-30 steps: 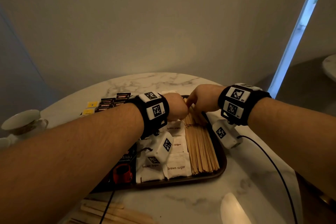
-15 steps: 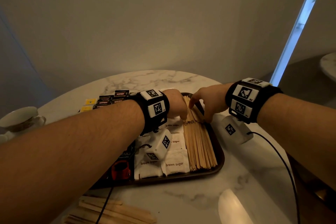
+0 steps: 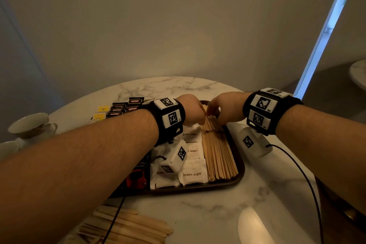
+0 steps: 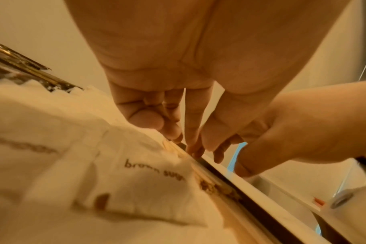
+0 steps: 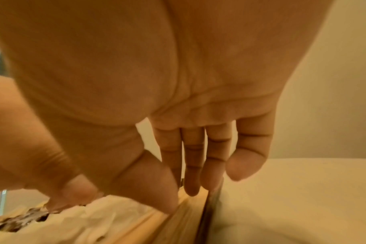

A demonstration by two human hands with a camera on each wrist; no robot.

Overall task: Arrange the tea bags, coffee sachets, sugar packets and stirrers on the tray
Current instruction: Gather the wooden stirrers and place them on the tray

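A dark tray [image 3: 240, 172] sits on a round marble table [image 3: 198, 204], and both hands meet at its far end, over the far tips of a row of wooden stirrers [image 3: 218, 156] that lies along the tray's right side; the left hand [image 3: 191, 111] comes in from the left with its fingers pointing down onto the stirrer ends, and the left wrist view shows its fingertips [image 4: 190, 148] touching the wood just beside the tray's dark rim, lightly bent, though whether they pinch a stick or only press on it cannot be told; the right hand [image 3: 223, 109] reaches in from the right, and in the right wrist view its fingers [image 5: 191, 165] hang nearly straight and close together with the tips on the stirrers by the rim, the thumb bent in toward them, gripping nothing that can be made out; left of the stirrers, white sugar packets [image 3: 193, 174] printed "brown sugar" lie in a column, touching the sticks; further left on the tray a dark coffee sachet [image 3: 141, 162] shows partly under the left forearm; off the tray, dark Kopiko packets [image 3: 122, 108] and yellow sachets [image 3: 101, 113] lie on the table beyond the left wrist; a loose pile of more stirrers [image 3: 126, 228] rests on the table at the near edge, well apart from the tray; a teacup [image 3: 29, 125] stands at the far left.
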